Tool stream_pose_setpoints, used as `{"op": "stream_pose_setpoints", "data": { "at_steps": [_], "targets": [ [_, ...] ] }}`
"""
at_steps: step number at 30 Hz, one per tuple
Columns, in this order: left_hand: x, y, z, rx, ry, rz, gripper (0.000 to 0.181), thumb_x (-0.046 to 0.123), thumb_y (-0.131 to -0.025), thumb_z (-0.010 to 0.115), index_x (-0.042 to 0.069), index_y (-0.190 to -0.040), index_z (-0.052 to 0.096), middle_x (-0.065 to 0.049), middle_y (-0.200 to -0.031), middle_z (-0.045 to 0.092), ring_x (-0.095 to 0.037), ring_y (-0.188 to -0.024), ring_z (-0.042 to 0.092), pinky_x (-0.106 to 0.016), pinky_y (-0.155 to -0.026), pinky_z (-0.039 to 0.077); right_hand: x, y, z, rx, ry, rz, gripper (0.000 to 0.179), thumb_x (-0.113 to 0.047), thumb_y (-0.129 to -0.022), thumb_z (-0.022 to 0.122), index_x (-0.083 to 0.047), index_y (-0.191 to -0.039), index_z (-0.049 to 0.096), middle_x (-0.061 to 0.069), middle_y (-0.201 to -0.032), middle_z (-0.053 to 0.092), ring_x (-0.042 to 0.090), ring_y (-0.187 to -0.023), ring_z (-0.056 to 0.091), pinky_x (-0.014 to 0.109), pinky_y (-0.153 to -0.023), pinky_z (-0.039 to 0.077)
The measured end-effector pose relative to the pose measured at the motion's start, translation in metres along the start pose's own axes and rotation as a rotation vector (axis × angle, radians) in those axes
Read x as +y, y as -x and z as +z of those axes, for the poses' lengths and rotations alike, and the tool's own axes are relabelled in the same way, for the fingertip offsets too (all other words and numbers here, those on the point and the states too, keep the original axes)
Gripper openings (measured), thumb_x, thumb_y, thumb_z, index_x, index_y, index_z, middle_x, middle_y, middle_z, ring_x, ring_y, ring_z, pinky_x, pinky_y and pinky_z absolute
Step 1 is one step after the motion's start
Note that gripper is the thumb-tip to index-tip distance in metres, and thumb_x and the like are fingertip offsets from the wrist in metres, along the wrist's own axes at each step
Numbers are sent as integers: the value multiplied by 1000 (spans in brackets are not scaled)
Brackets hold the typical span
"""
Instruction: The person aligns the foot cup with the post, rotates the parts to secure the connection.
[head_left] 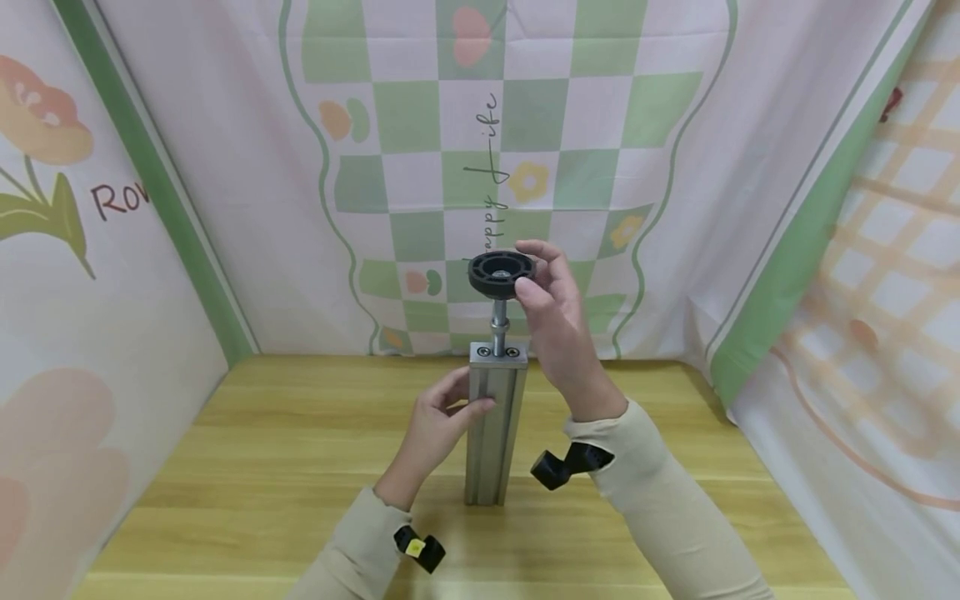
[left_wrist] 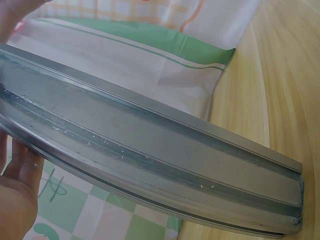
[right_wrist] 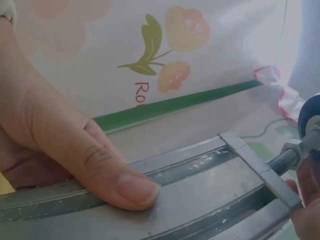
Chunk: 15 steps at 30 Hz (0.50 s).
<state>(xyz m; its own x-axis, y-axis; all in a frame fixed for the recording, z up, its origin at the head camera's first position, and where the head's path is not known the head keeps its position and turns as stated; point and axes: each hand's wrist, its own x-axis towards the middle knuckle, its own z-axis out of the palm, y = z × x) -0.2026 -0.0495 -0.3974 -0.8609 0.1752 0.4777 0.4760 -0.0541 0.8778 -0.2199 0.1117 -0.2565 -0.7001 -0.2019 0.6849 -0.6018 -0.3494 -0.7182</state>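
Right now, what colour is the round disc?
The round disc is black, clearest in the head view.

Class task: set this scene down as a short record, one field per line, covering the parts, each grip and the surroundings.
Post: metal, grooved, upright, apparently standing on the table
Top: plate with two screws; rod rising between them
Disc: black, on the rod's upper end
Left grip: holds the post
Right grip: holds the disc's right edge
Table: wood-grained
Backdrop: cloth, green-and-white checks
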Motion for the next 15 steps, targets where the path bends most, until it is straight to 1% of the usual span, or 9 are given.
{"op": "stream_pose_setpoints", "data": {
  "at_steps": [3, 7, 10, 12, 15],
  "targets": [
    [0, 0, 0, 1, -5, -1, 40, 10, -92, 74, 9, -130, 64, -8, -107, 70, -20, -97, 67, -40, -83, 59, -1, 0, 0, 5, 38, 0, 49, -20, -90, 58, -9, -135, 41, 13, -123, 51, 25, -113, 53, 30, -96, 48],
    [0, 1, 0, 0, -9, 2, 40, 10, -92, 74, 9, -130, 64, -8, -109, 70, -20, -98, 67, -39, -84, 59, -2, 0, 1, 1, 28, -2, 55, -20, -88, 66, -10, -135, 40, 12, -122, 49, 25, -110, 52, 26, -88, 51],
    [0, 1, 0, -3, -8, 9, 40, 10, -92, 74, 9, -131, 64, -9, -109, 70, -20, -98, 67, -40, -84, 59, -1, -1, 2, -2, 26, -21, 57, -20, -87, 68, -9, -136, 41, 10, -118, 48, 24, -107, 53, 24, -84, 51],
    [-1, 1, 0, -4, -10, 13, 40, 10, -92, 74, 9, -131, 64, -9, -109, 70, -20, -98, 67, -41, -84, 59, -1, -1, 2, -6, 28, -40, 56, -20, -87, 67, -8, -136, 41, 10, -118, 48, 23, -107, 52, 24, -86, 51],
    [-1, 1, 0, -3, -11, 15, 40, 10, -92, 74, 9, -131, 64, -9, -109, 70, -20, -98, 67, -42, -84, 59, -2, 0, 3, -19, 43, -74, 54, -21, -88, 61, -9, -137, 41, 11, -125, 48, 27, -112, 52, 28, -93, 50]
  ]
}}
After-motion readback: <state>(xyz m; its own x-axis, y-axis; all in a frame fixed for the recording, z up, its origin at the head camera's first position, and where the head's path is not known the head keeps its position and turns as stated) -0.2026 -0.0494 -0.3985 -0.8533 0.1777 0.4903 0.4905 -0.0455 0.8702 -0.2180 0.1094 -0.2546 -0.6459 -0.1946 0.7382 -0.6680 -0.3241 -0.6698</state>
